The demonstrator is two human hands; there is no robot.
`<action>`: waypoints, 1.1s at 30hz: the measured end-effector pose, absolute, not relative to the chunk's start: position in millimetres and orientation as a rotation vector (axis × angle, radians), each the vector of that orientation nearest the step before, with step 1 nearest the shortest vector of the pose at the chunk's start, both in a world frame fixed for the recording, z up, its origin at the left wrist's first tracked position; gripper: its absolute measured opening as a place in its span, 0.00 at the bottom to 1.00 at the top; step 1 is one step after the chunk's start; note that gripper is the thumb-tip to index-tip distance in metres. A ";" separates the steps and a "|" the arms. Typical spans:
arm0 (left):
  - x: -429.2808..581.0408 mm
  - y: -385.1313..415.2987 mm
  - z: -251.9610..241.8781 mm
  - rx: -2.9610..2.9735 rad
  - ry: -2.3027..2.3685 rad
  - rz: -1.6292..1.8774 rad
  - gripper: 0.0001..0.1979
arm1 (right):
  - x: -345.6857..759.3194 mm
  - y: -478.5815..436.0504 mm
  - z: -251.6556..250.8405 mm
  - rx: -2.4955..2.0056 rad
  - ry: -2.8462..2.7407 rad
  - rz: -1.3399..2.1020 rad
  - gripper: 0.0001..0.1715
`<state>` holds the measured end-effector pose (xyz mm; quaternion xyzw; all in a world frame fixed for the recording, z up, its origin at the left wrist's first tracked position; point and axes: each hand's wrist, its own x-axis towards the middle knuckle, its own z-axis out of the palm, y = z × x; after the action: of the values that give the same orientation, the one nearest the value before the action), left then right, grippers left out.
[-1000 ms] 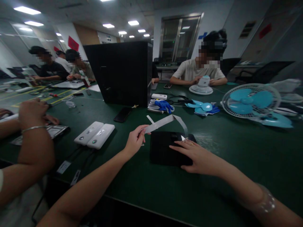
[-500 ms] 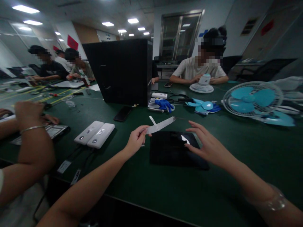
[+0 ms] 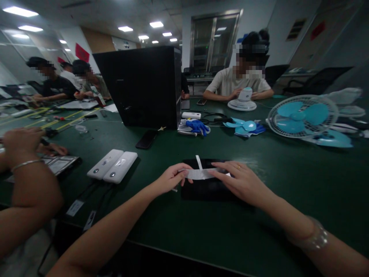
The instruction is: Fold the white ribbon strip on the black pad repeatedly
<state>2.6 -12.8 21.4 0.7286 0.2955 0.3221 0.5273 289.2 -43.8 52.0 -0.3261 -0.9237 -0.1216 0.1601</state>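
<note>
Between my two hands stretches a pale flat strip (image 3: pixel 195 174), like a ribbon cable, with a narrow tab standing up from it. My left hand (image 3: pixel 172 177) pinches its left end between thumb and fingers. At the other end, the thumb and fingers of my right hand (image 3: pixel 240 181) close on the strip. Under the strip and both hands lies a black flat panel (image 3: pixel 198 191) on the green table, partly covered by my right hand. A small bright patch, perhaps a reflection, shows beside my right fingers.
Left of my hands lie two white power-bank-like boxes (image 3: pixel 119 167) with cables. A dark phone (image 3: pixel 146 139) and a tall black computer case (image 3: pixel 138 88) stand beyond. Blue gloves (image 3: pixel 197 127) and a fan (image 3: pixel 301 115) are at the right. A neighbour's arm (image 3: pixel 31 188) reaches in from the left.
My right hand has moved left and closed on the free end of the strip. The strip has come lower and more level, now held at both ends.
</note>
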 end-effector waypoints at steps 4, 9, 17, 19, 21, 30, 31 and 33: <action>3.7 -11.5 18.8 1.736 0.728 0.725 0.12 | 289.1 -44.3 53.4 -0.935 -2.695 -0.332 0.30; 6.0 -8.7 12.0 1.640 0.728 0.710 0.12 | 281.0 -46.7 49.7 -0.923 -2.739 -0.331 0.30; 2.8 -9.2 14.2 1.608 0.699 0.589 0.15 | 278.6 -48.7 49.8 -0.868 -2.798 -0.352 0.30; 0.8 -8.1 15.2 1.639 0.767 0.556 0.18 | 280.4 -46.7 49.7 -0.876 -2.815 -0.348 0.31; -0.8 -7.2 15.9 1.720 0.838 0.542 0.20 | 282.4 -44.2 48.2 -0.896 -2.830 -0.328 0.31; -1.0 -12.7 27.5 2.085 1.019 0.429 0.16 | 290.0 -37.2 40.1 -0.960 -2.854 -0.251 0.29; -0.6 -13.2 28.4 2.118 1.029 0.429 0.15 | 290.4 -36.9 40.3 -0.963 -2.852 -0.251 0.30; 0.3 -13.9 29.4 2.162 1.060 0.407 0.14 | 290.8 -36.8 41.5 -0.965 -2.844 -0.247 0.29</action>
<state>0.3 -13.9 29.4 0.8316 0.4080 0.1567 0.3428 290.8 -36.8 41.5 -0.3196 -0.9419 -0.0817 0.0643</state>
